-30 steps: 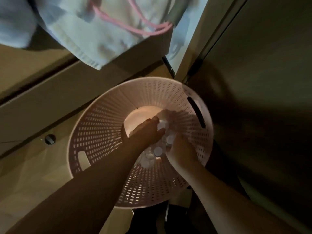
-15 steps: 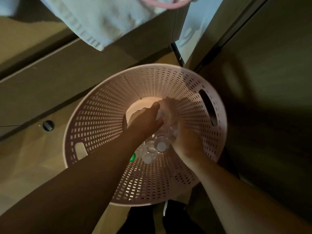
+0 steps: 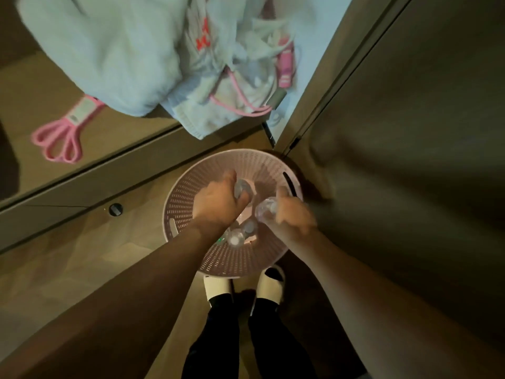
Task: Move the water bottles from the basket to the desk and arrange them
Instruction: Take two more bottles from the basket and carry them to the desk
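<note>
Plainly the biggest risk is a bottle slipping back into the pink basket [image 3: 191,214], since smooth clear plastic is gripped one-handed in dim light. Each hand looks wrapped around one: the left hand [image 3: 218,203] curls around a bottle [image 3: 241,188], the right hand [image 3: 293,214] around another bottle [image 3: 265,207]. More bottles [image 3: 240,233] stand below.

place: home, likely bedroom | floor [image 3: 68,269]: wood | bench [image 3: 123,138]: heaped pale clothes [image 3: 109,50], pink scissors [image 3: 58,138] | pink plastic basket [image 3: 185,203] on floor | person's feet in slippers [image 3: 218,287] | dim light
</note>
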`<move>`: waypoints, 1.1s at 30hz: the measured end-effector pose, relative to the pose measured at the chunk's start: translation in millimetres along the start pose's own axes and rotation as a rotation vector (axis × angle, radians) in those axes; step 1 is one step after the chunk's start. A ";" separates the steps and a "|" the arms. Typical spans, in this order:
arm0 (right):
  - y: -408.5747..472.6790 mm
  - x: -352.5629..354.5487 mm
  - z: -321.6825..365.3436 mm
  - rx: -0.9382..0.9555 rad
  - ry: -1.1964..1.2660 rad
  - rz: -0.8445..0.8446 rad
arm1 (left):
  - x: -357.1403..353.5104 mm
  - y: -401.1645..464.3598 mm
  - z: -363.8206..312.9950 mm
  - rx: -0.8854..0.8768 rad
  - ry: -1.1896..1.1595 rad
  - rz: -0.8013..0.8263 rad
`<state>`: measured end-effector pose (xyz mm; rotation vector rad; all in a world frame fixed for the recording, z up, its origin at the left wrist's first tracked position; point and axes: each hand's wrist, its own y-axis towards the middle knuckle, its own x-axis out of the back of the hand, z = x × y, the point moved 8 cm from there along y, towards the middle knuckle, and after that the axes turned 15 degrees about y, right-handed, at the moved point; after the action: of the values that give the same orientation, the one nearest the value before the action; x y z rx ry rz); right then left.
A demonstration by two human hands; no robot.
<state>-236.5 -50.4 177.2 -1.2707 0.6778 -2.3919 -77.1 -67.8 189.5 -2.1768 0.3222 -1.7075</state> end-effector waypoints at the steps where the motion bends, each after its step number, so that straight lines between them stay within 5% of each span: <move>1: -16.8 21.2 15.4 -0.012 0.002 0.015 | 28.4 -14.6 -4.3 0.028 -0.016 -0.007; 15: -255.5 266.4 197.1 0.225 0.103 -0.109 | 364.5 -261.8 -9.1 0.230 -0.207 -0.456; 33: -304.4 223.5 335.2 0.534 -0.051 0.040 | 409.2 -359.9 98.9 0.425 -0.418 -0.582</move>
<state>-99.5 4.4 660.1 -1.0637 0.0325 -2.2775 105.4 114.3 679.7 -2.3297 -0.7770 -1.3309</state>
